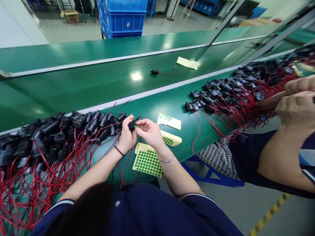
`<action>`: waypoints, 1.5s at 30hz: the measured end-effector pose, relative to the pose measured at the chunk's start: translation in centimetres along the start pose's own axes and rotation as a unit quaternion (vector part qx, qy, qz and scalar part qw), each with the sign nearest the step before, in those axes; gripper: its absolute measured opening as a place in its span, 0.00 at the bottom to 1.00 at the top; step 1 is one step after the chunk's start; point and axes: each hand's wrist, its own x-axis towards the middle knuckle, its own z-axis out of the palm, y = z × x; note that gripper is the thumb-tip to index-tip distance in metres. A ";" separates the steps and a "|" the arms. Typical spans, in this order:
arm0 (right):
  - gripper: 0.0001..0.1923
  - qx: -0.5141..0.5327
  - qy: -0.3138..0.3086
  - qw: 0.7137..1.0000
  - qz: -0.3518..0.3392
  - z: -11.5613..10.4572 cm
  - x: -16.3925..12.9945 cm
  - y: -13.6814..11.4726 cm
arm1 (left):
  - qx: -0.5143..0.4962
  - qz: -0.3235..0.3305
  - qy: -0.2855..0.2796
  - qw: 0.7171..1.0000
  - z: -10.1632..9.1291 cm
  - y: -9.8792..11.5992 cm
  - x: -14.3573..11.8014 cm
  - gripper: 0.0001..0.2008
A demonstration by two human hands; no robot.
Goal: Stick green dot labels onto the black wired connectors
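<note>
My left hand (127, 135) is closed around a black cylindrical part (131, 127), with its round end turned up. At its edge, the thumb and fingertips of my right hand (150, 132) pinch a small green dot sticker (135, 126). Below my hands lies a yellowish sheet of green dot stickers (147, 162), its upper edge folded. Beyond my right wrist are a curled sticker sheet (171, 138) and a torn, partly used one (169, 120). A heap of black parts with red wires (81, 123) fills the bench on my left; a few carry green dots.
On the right, a co-worker's hands (299, 105) are beside another pile of black parts (226, 87) with red wires. One wired part (155, 71) and a paper strip (187, 63) lie on the green belt beyond a metal rail. Blue crates (123, 20) stand behind.
</note>
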 end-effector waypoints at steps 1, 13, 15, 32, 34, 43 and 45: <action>0.12 -0.006 0.005 1.000 -0.014 0.0 -0.1 0.0 | 0.001 -0.003 -0.008 1.000 -0.1 0.0 0.1 0.21; 0.04 -0.233 0.079 0.931 -0.269 0.5 -0.9 -0.3 | 0.046 0.009 0.039 0.998 -0.1 -0.7 0.2 0.16; 0.05 -0.237 0.081 0.929 -0.272 0.5 -0.9 -0.3 | 0.050 0.015 0.040 0.998 -0.2 -0.6 0.2 0.15; 0.06 -0.214 0.045 0.949 -0.225 0.4 -0.8 -0.3 | 0.064 0.020 0.030 0.997 0.0 -0.8 -0.1 0.15; 0.06 -0.211 0.041 0.951 -0.222 0.4 -0.8 -0.3 | 0.055 0.010 0.036 0.998 0.1 -0.7 -0.2 0.16; 0.08 -0.210 0.046 0.946 -0.245 0.7 -0.9 0.1 | 0.022 -0.052 0.057 0.997 -0.1 0.1 0.2 0.17; 0.09 -0.215 0.041 0.945 -0.244 0.9 -1.0 0.3 | 0.022 -0.060 0.062 0.996 0.0 0.2 0.1 0.17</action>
